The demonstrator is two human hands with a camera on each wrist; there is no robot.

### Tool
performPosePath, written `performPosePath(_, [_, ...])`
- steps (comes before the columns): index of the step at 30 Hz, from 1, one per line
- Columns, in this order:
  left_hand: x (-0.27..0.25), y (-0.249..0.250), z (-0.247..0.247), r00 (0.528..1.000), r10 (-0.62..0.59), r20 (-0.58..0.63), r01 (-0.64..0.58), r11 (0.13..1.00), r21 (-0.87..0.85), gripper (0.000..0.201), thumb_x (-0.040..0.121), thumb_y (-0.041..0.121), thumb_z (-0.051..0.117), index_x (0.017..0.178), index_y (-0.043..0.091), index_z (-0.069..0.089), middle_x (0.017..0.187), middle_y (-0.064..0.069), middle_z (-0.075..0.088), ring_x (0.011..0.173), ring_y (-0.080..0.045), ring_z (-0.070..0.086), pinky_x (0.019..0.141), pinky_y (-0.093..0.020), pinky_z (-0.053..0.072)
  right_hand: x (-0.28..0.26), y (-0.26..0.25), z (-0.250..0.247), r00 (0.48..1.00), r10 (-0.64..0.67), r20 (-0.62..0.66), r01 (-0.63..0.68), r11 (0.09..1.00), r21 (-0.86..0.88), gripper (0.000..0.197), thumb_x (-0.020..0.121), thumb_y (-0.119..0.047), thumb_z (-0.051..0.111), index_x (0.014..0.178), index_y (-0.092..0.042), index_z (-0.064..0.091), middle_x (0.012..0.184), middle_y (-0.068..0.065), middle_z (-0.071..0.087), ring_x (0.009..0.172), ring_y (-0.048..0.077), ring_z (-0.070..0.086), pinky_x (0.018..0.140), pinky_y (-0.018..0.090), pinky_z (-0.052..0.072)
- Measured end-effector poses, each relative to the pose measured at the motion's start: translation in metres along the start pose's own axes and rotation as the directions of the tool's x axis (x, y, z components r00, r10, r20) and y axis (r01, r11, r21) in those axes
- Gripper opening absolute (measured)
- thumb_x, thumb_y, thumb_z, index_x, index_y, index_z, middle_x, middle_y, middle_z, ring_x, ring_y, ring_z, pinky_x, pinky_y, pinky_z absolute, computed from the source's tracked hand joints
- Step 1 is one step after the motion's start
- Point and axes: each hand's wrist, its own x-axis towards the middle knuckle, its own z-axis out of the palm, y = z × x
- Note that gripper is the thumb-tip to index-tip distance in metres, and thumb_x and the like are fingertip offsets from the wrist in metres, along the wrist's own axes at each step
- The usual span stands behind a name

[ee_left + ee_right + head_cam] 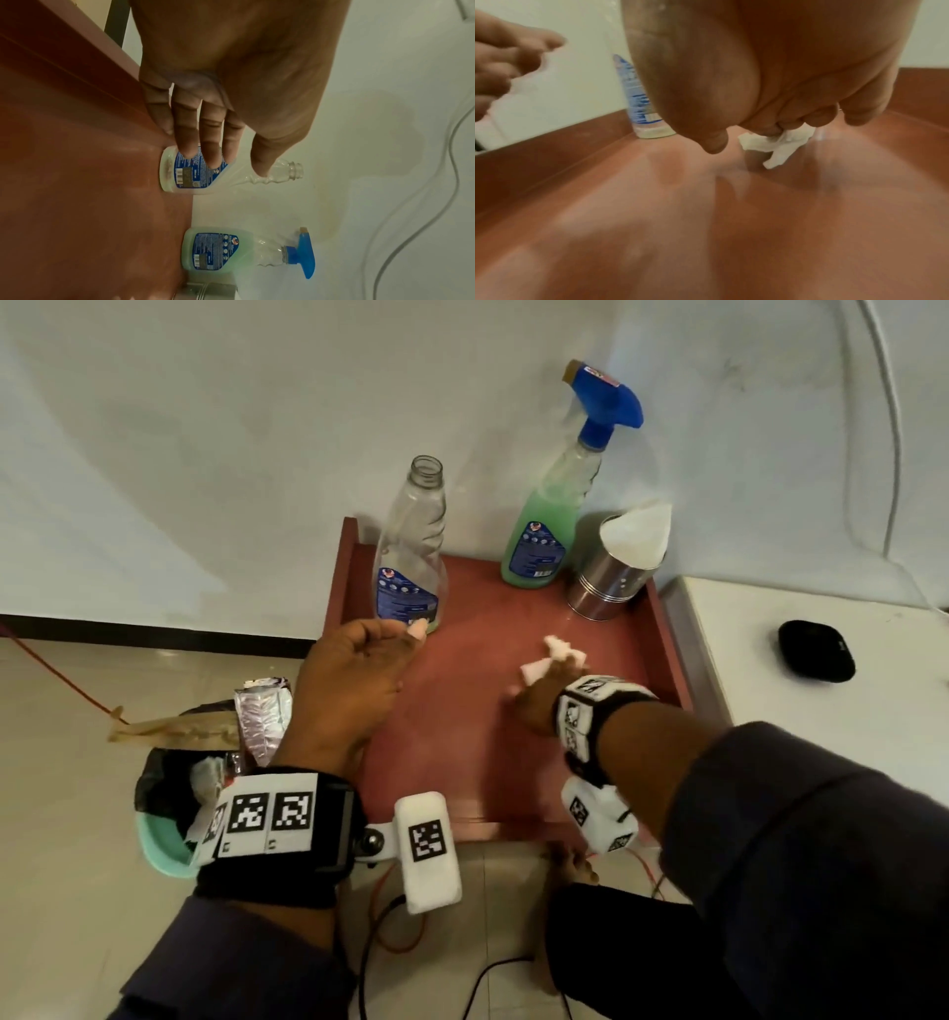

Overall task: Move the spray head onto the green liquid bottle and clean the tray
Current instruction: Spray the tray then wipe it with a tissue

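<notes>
**Wiping step underway; spray head already on green bottle**

R hand (539, 698) is palm-down on the tray (462, 762) floor, fingers curled round a crumpled white tissue (557, 654) and pressing it to the red surface. Wad pokes out just beyond the fingertips; wrist view shows it pinched under the bent fingers (816, 117), touching the tray.

L hand (354, 680) hovers over the tray's left part, holds nothing, fingers relaxed and loosely spread. Just ahead of its fingertips stands the empty bottle (411, 546), upright, neck uncapped. Can't tell for sure if fingertips touch it; from the L wrist view they look just short of it.

Beyond the R hand, at the tray's far side, the green liquid bottle (544, 531) stands upright w/ the blue spray head (608, 405) seated on its neck. Beside that, farther to the right, a steel cup (611, 588) w/ white paper in it.

Judgement: head swap looks done, so step 1 is finished; step in hand = wiping. Tray floor shows a faint sheen ahead of the tissue, prob. sprayed liquid, not sure.

Next move calls for: flat, steady pressure on the tissue, strokes across the bare floor toward the near edge and along the side walls. Watch the far end: bottles & cup stand near the wipe path, and the empty bottle is light, prob. tips easily. L hand is well placed to steady it or lift it off so the area under it gets wiped.
</notes>
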Motion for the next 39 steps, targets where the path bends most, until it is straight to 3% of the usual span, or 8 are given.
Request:
performPosePath(10, [-0.017, -0.023, 0.024, 0.923, -0.207, 0.325, 0.011, 0.857, 0.515, 0.046, 0.099, 0.034, 0.066, 0.143, 0.023, 0.053, 0.128, -0.002, 0.068, 0.082, -0.019, 0.063, 0.080, -0.027, 0.053, 0.002, -0.057, 0.057, 0.905, -0.424, -0.018, 0.418, 0.898, -0.140, 0.078, 0.101, -0.047, 0.049, 0.163, -0.018, 0.012, 0.171, 0.015, -0.003, 0.158, 0.037, -0.004, 0.127, 0.054, 0.006])
performPosePath(14, [-0.019, -0.029, 0.021, 0.886, -0.282, 0.369, -0.100, 0.661, 0.744, 0.070, 0.100, 0.047, 0.060, 0.160, 0.023, 0.034, 0.165, -0.006, 0.039, 0.147, -0.024, 0.043, 0.121, -0.033, 0.033, -0.017, -0.014, 0.052, 0.997, -0.015, -0.075, 0.027, 0.986, 0.164, 0.085, 0.102, -0.049, 0.046, 0.163, -0.010, 0.002, 0.170, 0.018, -0.009, 0.158, 0.036, -0.006, 0.127, 0.045, 0.003])
performPosePath(17, [-0.018, -0.028, 0.021, 0.885, -0.281, 0.371, -0.116, 0.639, 0.761, 0.068, 0.101, 0.047, 0.058, 0.160, 0.020, 0.035, 0.167, -0.005, 0.036, 0.153, -0.025, 0.036, 0.126, -0.034, 0.026, -0.028, 0.007, 0.062, 0.960, 0.278, -0.042, -0.250, 0.911, 0.328, 0.095, 0.100, -0.057, 0.047, 0.162, -0.003, 0.000, 0.171, 0.017, -0.004, 0.158, 0.038, 0.000, 0.128, 0.045, 0.007])
performPosePath(25, [-0.010, -0.013, 0.000, 0.966, -0.136, 0.219, -0.039, 0.762, 0.647, 0.044, 0.104, 0.038, 0.057, 0.144, 0.019, 0.058, 0.148, -0.009, 0.059, 0.135, -0.031, 0.055, 0.115, -0.040, 0.038, -0.056, -0.087, 0.075, 0.905, -0.425, 0.034, 0.425, 0.905, 0.002, 0.078, 0.106, -0.037, 0.046, 0.162, -0.004, 0.004, 0.169, 0.023, 0.000, 0.157, 0.042, -0.003, 0.128, 0.048, 0.004])
performPosePath(28, [-0.007, -0.015, -0.008, 0.976, -0.136, 0.168, 0.022, 0.835, 0.550, 0.046, 0.098, 0.046, 0.064, 0.137, 0.023, 0.064, 0.140, -0.006, 0.066, 0.125, -0.026, 0.062, 0.113, -0.044, 0.045, -0.065, -0.065, 0.076, 0.968, -0.241, -0.067, 0.250, 0.932, 0.262, 0.091, 0.101, -0.057, 0.047, 0.163, -0.014, -0.004, 0.171, 0.016, -0.003, 0.159, 0.035, -0.001, 0.128, 0.041, 0.006])
performPosePath(32, [-0.006, -0.012, -0.005, 0.974, -0.126, 0.187, 0.010, 0.852, 0.523, 0.051, 0.095, 0.052, 0.066, 0.139, 0.026, 0.062, 0.140, -0.003, 0.065, 0.127, -0.023, 0.061, 0.116, -0.045, 0.044, -0.047, 0.020, 0.082, 0.989, 0.110, -0.098, -0.049, 0.874, 0.484, 0.091, 0.088, -0.074, 0.049, 0.150, -0.009, 0.037, 0.162, 0.021, 0.026, 0.153, 0.034, 0.028, 0.125, 0.040, 0.016])
performPosePath(35, [-0.007, -0.012, -0.001, 0.969, -0.133, 0.207, 0.013, 0.869, 0.495, 0.055, 0.094, 0.052, 0.068, 0.142, 0.026, 0.059, 0.143, -0.003, 0.063, 0.129, -0.022, 0.060, 0.113, -0.040, 0.045, -0.039, 0.058, 0.080, 0.913, 0.408, -0.029, -0.342, 0.800, 0.493, 0.107, 0.086, -0.081, 0.040, 0.162, -0.014, 0.010, 0.169, 0.016, 0.010, 0.155, 0.037, 0.022, 0.125, 0.047, 0.018])
performPosePath(39, [-0.007, -0.013, -0.001, 0.969, -0.146, 0.198, 0.027, 0.862, 0.506, 0.058, 0.092, 0.055, 0.068, 0.142, 0.028, 0.058, 0.145, -0.001, 0.061, 0.130, -0.021, 0.060, 0.114, -0.042, 0.045, -0.024, 0.017, 0.074, 0.959, 0.265, -0.097, -0.209, 0.899, 0.384, 0.108, 0.084, -0.081, 0.029, 0.163, -0.011, 0.010, 0.170, 0.019, -0.002, 0.158, 0.037, 0.002, 0.127, 0.051, 0.013])
